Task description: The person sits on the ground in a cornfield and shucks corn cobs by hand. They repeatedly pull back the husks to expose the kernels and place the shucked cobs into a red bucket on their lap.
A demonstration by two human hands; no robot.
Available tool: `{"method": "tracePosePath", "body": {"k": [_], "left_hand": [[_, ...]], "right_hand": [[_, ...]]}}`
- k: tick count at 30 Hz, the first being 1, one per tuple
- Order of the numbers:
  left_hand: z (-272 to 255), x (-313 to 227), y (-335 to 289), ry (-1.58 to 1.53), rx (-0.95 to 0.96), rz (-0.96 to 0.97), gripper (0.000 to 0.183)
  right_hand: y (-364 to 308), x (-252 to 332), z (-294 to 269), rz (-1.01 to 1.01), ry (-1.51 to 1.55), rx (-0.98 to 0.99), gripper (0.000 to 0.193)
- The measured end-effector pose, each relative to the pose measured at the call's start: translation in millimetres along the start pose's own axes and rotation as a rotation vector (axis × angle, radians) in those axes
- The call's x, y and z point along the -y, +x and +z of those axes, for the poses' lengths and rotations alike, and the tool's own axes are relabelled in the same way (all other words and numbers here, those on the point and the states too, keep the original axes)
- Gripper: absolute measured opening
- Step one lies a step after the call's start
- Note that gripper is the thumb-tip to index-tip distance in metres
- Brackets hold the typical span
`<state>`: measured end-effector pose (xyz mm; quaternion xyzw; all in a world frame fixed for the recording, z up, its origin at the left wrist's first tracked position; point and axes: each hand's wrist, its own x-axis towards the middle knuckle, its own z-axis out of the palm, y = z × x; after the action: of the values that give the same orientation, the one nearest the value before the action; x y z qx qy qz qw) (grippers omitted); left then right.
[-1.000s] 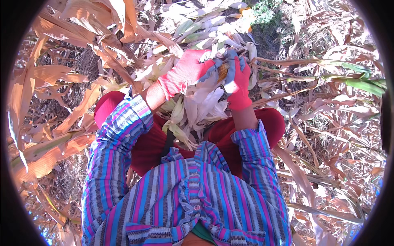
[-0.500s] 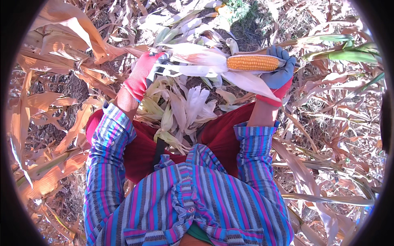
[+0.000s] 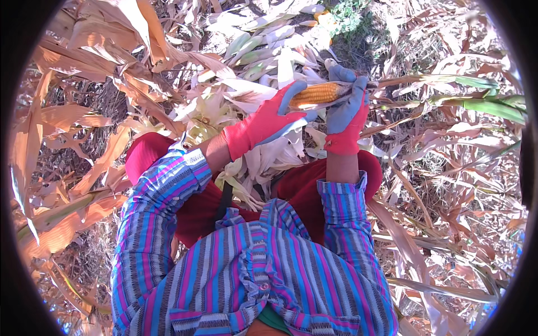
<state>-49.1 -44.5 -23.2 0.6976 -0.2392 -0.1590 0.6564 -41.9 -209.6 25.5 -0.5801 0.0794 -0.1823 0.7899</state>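
Observation:
Between my gloved hands lies an ear of corn [image 3: 317, 95] with bare yellow kernels, tilted slightly up to the right. My left hand [image 3: 268, 119], in a red glove with a grey palm, is closed around its left end, thumb above and fingers below. Pale husk leaves [image 3: 252, 94] stick out to the left past that hand. My right hand [image 3: 348, 106], gloved alike, grips the ear's other end, where some husk shows at the fingers. Exactly how far the husk still wraps the ear is partly hidden by the gloves.
Stripped husks [image 3: 280, 159] are heaped between my crossed legs in dark red trousers [image 3: 302, 182]. More husks and ears [image 3: 263, 47] lie ahead, near a small green plant [image 3: 347, 19]. Dry corn leaves [image 3: 53, 224] crowd the left; a greenish stalk [image 3: 482, 106] lies right.
My left hand has moved right, from the pulled husk's tip to the ear itself. The right hand has shifted slightly left with the ear, which now tilts more.

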Motion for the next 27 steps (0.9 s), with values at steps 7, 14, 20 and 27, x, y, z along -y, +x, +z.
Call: {"method": "tracePosePath", "body": {"k": [7,14,20,27], "left_hand": [[4,14,1,-0.272,-0.161,0.077,0.067],[-32,-13,6,-0.199,-0.278,-0.036,0.032],[-85,1,25,-0.040,-0.452,0.046,0.041],[-94,-43,7,-0.228,-0.526,0.126,0.024]], "right_hand": [[-8,-33,0,0.335,0.701,0.100,0.038],[-12,-26,9,0.530,0.885,0.200,0.030],[-12,-9,-9,0.574,0.626,0.692,0.056],[-17,-37,4,0.198,-0.460,0.405,0.042]]}}
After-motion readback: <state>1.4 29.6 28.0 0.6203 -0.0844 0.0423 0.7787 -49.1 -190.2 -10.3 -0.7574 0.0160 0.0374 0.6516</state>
